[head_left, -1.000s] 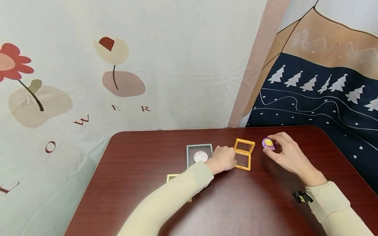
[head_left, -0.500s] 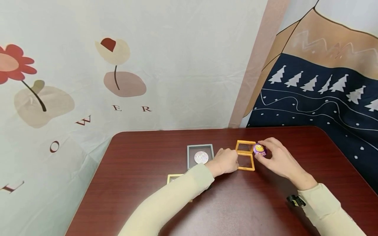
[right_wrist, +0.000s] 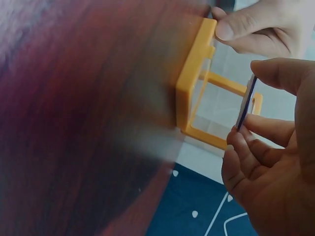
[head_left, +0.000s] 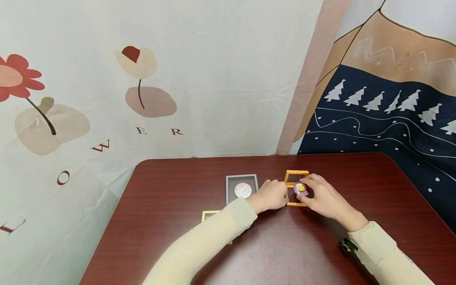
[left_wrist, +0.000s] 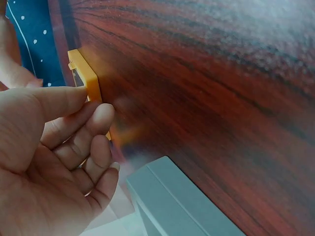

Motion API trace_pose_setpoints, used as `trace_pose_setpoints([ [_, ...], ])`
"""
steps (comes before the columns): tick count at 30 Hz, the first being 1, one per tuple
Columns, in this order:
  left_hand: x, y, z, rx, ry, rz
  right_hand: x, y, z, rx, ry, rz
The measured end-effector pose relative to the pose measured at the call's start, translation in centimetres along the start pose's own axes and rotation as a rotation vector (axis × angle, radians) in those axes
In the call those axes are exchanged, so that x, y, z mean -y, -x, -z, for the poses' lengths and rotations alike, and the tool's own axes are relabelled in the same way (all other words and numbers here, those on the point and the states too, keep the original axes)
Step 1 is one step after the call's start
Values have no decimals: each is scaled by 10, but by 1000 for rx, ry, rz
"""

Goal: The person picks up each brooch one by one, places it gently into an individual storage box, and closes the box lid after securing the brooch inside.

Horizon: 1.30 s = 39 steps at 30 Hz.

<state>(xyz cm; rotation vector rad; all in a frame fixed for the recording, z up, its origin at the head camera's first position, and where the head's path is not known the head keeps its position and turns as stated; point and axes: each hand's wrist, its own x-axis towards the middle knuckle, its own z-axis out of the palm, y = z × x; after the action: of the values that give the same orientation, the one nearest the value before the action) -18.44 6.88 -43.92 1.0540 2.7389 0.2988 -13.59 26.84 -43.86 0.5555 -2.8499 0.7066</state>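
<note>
An orange hinged display frame (head_left: 297, 171) with clear panes stands opened on the table, one half flat and the other tilted up at the back. My left hand (head_left: 268, 194) pinches its left edge between thumb and fingers, as the left wrist view shows. In my right hand (head_left: 322, 197) is a round purple badge (head_left: 301, 189) with a yellow figure on it, pinched by its rim. The badge is over the frame's front half. From the right wrist view, the badge is edge-on, held off the lower half (right_wrist: 184, 93) of the frame.
Left of my left hand lies a grey frame (head_left: 227, 190) with a pale round disc (head_left: 243, 190) inside. A yellow frame (head_left: 211, 212) is partly covered by my left forearm. The reddish-brown table (head_left: 171, 190) ends at a hanging printed cloth (head_left: 221, 79).
My right hand has carried the badge leftward from beside the orange frame to over its front half. The left hand keeps hold of the frame, which shifted slightly right.
</note>
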Motion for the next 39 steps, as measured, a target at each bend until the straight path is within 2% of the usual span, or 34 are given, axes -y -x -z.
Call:
trace_pose_setpoints([
  [8,-1,1,2,13,10,-9,-3,-2,-11,67,-7,3],
  [20,-4,3,3,24,-9,7,-5,-7,-15,113,-2,11],
  [36,-4,4,7,35,19,14,-3,-8,-14,130,-12,-4],
  [39,-4,4,7,32,20,10,-3,-8,-9,103,-4,-10],
])
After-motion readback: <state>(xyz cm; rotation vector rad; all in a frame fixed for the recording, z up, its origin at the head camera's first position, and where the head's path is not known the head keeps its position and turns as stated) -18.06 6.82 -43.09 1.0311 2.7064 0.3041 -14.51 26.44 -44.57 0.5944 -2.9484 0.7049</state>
